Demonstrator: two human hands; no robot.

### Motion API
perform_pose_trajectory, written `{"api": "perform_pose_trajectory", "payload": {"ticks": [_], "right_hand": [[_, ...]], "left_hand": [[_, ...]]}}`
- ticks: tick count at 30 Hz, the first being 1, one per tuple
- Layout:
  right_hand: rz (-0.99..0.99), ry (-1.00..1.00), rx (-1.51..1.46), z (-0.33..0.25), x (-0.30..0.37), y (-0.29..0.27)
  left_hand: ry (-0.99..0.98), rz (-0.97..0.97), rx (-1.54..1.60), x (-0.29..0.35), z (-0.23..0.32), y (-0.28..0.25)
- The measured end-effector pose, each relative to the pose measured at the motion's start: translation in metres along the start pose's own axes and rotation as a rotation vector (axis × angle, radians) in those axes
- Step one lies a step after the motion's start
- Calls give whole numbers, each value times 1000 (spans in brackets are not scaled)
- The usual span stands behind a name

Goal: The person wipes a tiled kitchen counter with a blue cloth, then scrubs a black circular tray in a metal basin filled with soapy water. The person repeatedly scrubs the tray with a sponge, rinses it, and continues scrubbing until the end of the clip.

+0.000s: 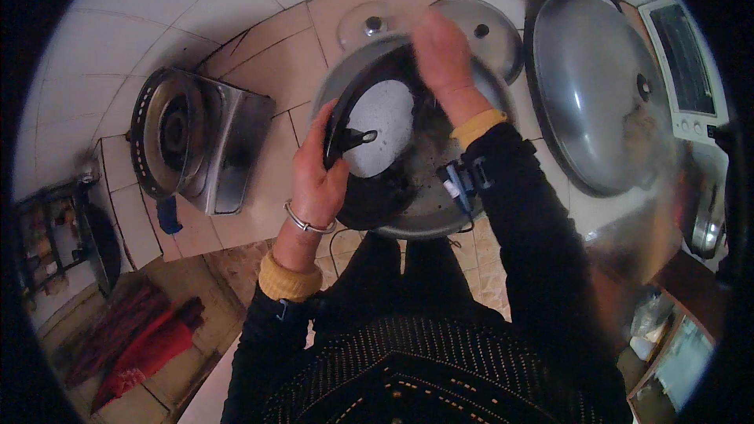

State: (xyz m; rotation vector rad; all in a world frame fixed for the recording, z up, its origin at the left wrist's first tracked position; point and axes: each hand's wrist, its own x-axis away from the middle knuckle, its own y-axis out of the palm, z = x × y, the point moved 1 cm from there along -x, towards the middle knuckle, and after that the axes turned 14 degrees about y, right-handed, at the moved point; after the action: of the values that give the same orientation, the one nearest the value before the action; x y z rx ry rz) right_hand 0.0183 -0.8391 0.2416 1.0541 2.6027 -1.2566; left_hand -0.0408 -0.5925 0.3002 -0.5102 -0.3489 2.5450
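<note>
Over the big metal basin (408,220) on the desk, the left hand (318,177) clamps the wet, likely slippery black pan lid (369,122) by its rim beside the knob, while the blurred right hand (440,51) rubs it, grip unclear.

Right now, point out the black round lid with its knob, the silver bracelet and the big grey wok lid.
black round lid (375,114), head view, pale inner face.
silver bracelet (305,224), head view, band at left wrist.
big grey wok lid (585,86), head view, dome centre.
</note>
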Motion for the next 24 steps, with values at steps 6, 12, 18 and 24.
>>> {"api": "perform_pose_trajectory", "payload": {"ticks": [6,12,18,24], "right_hand": [[-157,253,192,99,10,-4],[-149,487,-135,128,39,-47],[-294,684,-366,146,90,-89],[-386,550,-159,124,119,-77]], "left_hand": [[-8,108,55,2,5,-20],[-195,370,397,12,-19,-49],[-394,596,628,35,-44,-51],[-453,688,963,59,-57,-62]]}}
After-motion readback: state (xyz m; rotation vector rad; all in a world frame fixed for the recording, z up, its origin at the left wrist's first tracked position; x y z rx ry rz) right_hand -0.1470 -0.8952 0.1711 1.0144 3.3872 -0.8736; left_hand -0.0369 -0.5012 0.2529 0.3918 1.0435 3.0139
